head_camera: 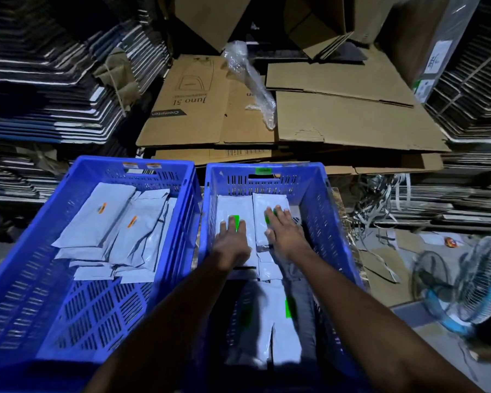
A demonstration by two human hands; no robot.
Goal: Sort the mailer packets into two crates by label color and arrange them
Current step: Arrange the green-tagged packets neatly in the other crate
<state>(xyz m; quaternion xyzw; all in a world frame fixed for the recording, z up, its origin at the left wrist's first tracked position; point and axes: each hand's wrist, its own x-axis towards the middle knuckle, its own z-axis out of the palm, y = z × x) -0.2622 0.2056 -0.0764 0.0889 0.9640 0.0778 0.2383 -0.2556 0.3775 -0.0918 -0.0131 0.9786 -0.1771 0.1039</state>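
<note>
While both hands lie flat with fingers spread, the left hand (230, 241) and right hand (284, 233) press green-label packets (234, 211) at twelve o'clock in the right crate (321, 199). Pushing could slide a slick mailer askew; orange-label packets (97, 222) sit in the left crate (54, 199) at ten o'clock.

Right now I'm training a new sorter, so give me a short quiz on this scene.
1. True or false: the left crate holds orange-labelled packets.
2. Which crate are both hands in?
3. The left hand and right hand are: A) gripping a crate rim, B) pressing flat on green-labelled packets, C) lifting cardboard.

Key: 1 true; 2 the right crate; 3 B.
</note>
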